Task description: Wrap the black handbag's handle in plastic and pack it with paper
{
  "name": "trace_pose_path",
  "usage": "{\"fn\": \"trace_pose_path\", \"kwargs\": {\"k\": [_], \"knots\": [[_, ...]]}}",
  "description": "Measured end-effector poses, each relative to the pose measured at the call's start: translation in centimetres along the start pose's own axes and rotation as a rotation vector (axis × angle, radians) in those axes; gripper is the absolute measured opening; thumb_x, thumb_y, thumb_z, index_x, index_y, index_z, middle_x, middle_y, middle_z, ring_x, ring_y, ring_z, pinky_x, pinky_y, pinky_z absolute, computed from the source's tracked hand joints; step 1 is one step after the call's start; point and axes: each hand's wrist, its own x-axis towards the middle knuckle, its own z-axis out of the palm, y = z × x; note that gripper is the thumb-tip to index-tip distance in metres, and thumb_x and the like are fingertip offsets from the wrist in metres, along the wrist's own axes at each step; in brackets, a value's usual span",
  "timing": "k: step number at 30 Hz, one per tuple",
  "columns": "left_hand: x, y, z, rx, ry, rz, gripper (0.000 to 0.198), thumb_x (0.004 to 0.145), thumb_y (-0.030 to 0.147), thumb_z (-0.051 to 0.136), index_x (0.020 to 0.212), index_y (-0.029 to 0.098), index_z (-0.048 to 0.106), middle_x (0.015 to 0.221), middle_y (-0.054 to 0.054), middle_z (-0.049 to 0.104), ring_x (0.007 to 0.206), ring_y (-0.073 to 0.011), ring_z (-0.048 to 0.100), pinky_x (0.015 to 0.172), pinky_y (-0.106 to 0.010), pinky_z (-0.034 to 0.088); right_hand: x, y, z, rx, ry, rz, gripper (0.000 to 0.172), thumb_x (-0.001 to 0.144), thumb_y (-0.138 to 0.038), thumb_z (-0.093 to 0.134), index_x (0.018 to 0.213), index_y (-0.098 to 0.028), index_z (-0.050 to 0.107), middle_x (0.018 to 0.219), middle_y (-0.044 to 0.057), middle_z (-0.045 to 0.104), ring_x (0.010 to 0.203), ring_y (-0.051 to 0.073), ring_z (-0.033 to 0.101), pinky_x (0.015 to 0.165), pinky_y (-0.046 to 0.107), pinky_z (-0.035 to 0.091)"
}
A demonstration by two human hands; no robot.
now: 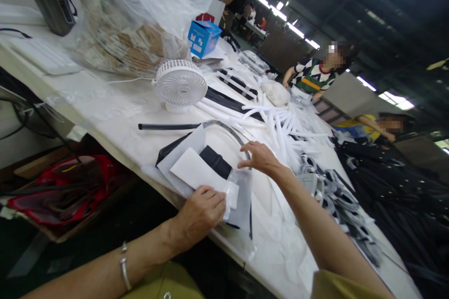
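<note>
Working close to the near edge of the worktop [121,114], the left hand [206,206] has its fingers curled at the near side of a white card [191,170]; whether it pinches the card or merely steadies it, I cannot tell. The right hand [257,158] is relaxed, thumb and fingers spread, fingertips at a curved grey band [233,133]. The card lies over a translucent sheet [242,215], with a folded black piece [215,161] showing along its far side, and a black strip [168,126] reaches out to the left. As for progress, the layering looks done, with clear tape [231,189] at the card's right end. The bundle itself seems unfinished, since the band arcs outside the sheet and the black piece sits uncovered. More may be left besides: coiled bands [329,196] are heaped along the worktop's right side, white tubes [280,121] lie toward its far edge, and long black strips [231,103] stretch behind a white fan [180,85].
</note>
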Motion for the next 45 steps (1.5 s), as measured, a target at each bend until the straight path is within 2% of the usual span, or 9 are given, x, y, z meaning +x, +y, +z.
{"fn": "trace_pose_path", "kwargs": {"k": [5,14,20,25,29,33,39,42,45], "knots": [[0.1,0.0,0.1,-0.005,0.025,-0.009,0.008,0.091,0.013,0.053,0.092,0.017,0.06,0.098,-0.007,0.068,0.087,-0.0182,0.063,0.083,-0.034,0.047,-2.3,-1.2,3.2,0.173,0.108,0.083,0.087,0.064,-0.053,0.082,0.137,-0.018,0.049,0.139,0.013,0.054,0.128,0.027,0.05,0.105,0.038,0.038],[0.0,-0.3,0.6,0.032,-0.009,0.005,0.004,0.091,0.015,0.055,0.092,0.017,0.059,0.098,-0.007,0.068,0.086,-0.0176,0.064,0.081,-0.033,0.047,-4.5,-2.3,6.0,0.363,0.311,0.223,0.067,0.071,-0.042,0.077,0.13,-0.02,0.056,0.133,0.013,0.059,0.123,0.031,0.054,0.106,0.05,0.04],[0.2,-0.1,0.4,0.052,-0.005,0.014,0.01,0.093,0.02,0.053,0.1,0.015,0.059,0.107,-0.011,0.067,0.096,-0.0202,0.063,0.082,-0.034,0.048,-9.4,-8.3,6.3,0.305,0.612,0.157,0.041,0.089,-0.042,0.061,0.125,-0.024,0.059,0.126,0.011,0.064,0.118,0.032,0.058,0.107,0.053,0.04],[1.0,-1.0,-2.6,0.067,-0.086,0.125,0.014,0.091,0.016,0.057,0.104,0.012,0.06,0.102,-0.009,0.067,0.094,-0.0189,0.063,0.089,-0.033,0.049,-12.9,-13.3,10.0,0.177,0.6,0.056,0.07,0.088,-0.04,0.059,0.15,-0.025,0.032,0.141,0.012,0.054,0.123,0.036,0.055,0.097,0.053,0.05],[1.4,-5.6,-7.5,0.201,-0.072,0.083,0.022,0.091,0.036,0.062,0.101,0.016,0.065,0.121,-0.01,0.065,0.125,-0.0294,0.05,0.112,-0.052,0.029,-13.0,-13.4,12.3,0.034,0.611,0.036,0.077,0.086,-0.022,0.054,0.155,-0.025,0.021,0.149,0.01,0.045,0.132,0.035,0.047,0.099,0.053,0.049],[1.3,-9.4,-10.7,0.215,-0.134,-0.083,0.039,0.087,0.044,0.066,0.118,0.021,0.063,0.128,-0.007,0.064,0.118,-0.0261,0.056,0.103,-0.042,0.04,-12.4,-10.4,11.6,-0.003,0.578,-0.024,0.077,0.086,-0.014,0.049,0.155,-0.024,0.018,0.15,0.009,0.043,0.135,0.03,0.045,0.103,0.048,0.047],[0.4,-5.6,-9.7,0.167,-0.159,-0.123,0.04,0.087,0.045,0.066,0.12,0.023,0.062,0.129,-0.008,0.063,0.105,-0.0241,0.062,0.09,-0.036,0.047,-13.1,-3.3,8.4,0.044,0.401,-0.067,0.067,0.083,-0.016,0.059,0.147,-0.027,0.041,0.145,0.007,0.051,0.13,0.027,0.052,0.107,0.047,0.044],[-0.2,-4.3,-8.8,0.142,-0.109,-0.157,0.035,0.091,0.04,0.062,0.123,0.024,0.061,0.137,-0.008,0.057,0.104,-0.0236,0.063,0.09,-0.036,0.047,-13.1,-3.5,6.5,0.126,0.358,-0.015,0.057,0.081,-0.035,0.07,0.135,-0.026,0.055,0.135,0.008,0.06,0.128,0.032,0.053,0.11,0.055,0.039],[-0.6,-4.4,-8.5,0.109,-0.071,-0.188,0.031,0.093,0.036,0.059,0.121,0.024,0.061,0.139,-0.008,0.055,0.105,-0.023,0.063,0.091,-0.036,0.047,-11.8,-6.5,5.5,0.274,0.465,-0.015,0.042,0.088,-0.038,0.063,0.128,-0.025,0.062,0.13,0.008,0.064,0.127,0.029,0.054,0.11,0.053,0.04]]}}
